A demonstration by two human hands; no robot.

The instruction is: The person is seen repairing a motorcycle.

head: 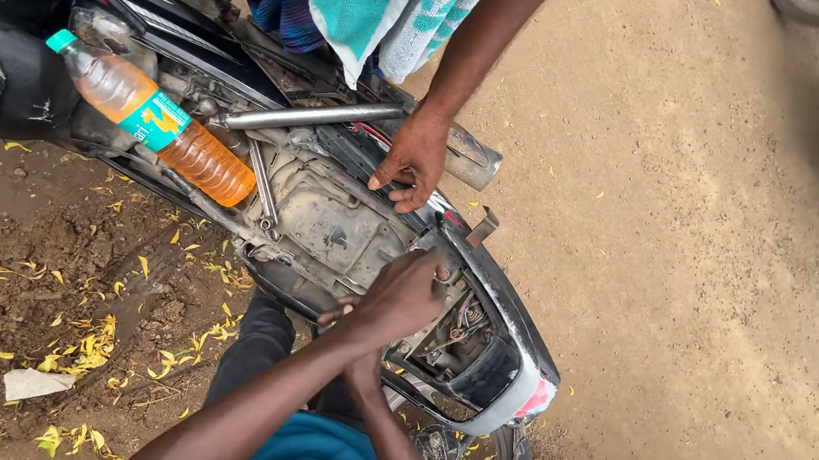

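Rear frame (483,263) of a stripped scooter, tail lamp (534,399) behind it. Both the wearer's hands work at the frame: the left hand (404,296) closed on a fastening, the right hand (363,374) beneath it, grip hidden. Step: loosening; next calls for steady turning. Another person's hand (416,159) braces the frame ahead.

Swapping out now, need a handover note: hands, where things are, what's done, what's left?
Left hand: curled against the motorcycle's rear frame; contents hidden.
Right hand: mostly hidden under the left forearm, grip unclear.
Another person's hand rests on the frame rail beside a metal tube.
Spanner lies loose in the open frame; bottle of orange liquid lies across it.
Done: under-seat parts are exposed.
Left: both hands are at the tail end, by the wiring; spanner and bottle not picked up.
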